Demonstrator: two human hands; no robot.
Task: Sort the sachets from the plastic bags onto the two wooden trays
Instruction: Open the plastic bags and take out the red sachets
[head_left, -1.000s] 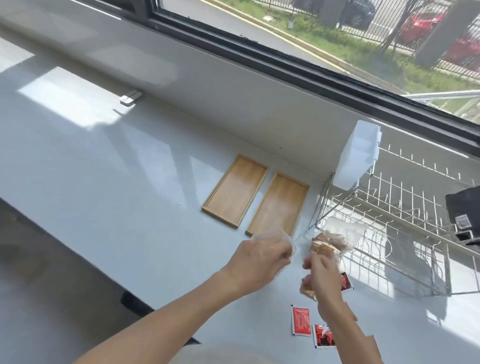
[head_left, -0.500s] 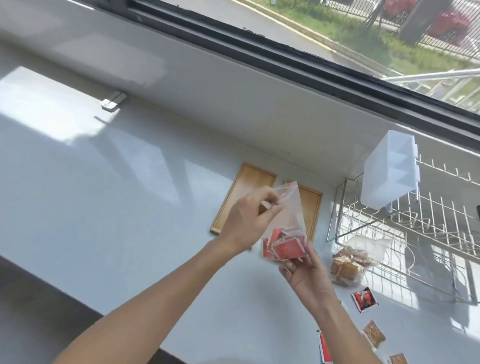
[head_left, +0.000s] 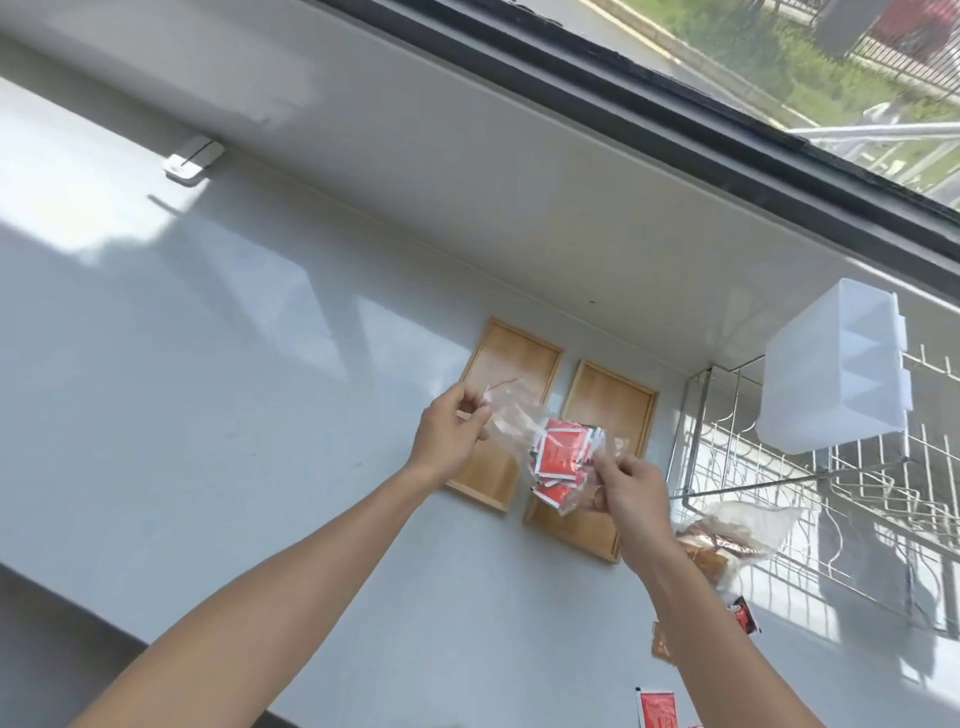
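Observation:
My left hand (head_left: 451, 434) pinches the mouth end of a clear plastic bag (head_left: 524, 415) full of red sachets (head_left: 561, 457). My right hand (head_left: 626, 491) grips the bag's other end. The bag hangs tilted above the two wooden trays: the left tray (head_left: 519, 358) and the right tray (head_left: 613, 400), both bare where visible. A second clear bag with brown sachets (head_left: 727, 538) lies on the counter right of my right wrist. Loose sachets lie near the front: a red one (head_left: 655, 709), a red and black one (head_left: 744, 613) and a brown one (head_left: 661, 642).
A wire dish rack (head_left: 831, 493) stands at the right with a white plastic holder (head_left: 836, 374) hung on its corner. A small white device (head_left: 192, 158) lies far left by the wall. The window ledge runs along the back; the counter's front edge drops off at lower left.
Both hands have carried the bag of red sachets forward over the trays and tipped it sideways. One second ago the hands were down near the brown-sachet bag.

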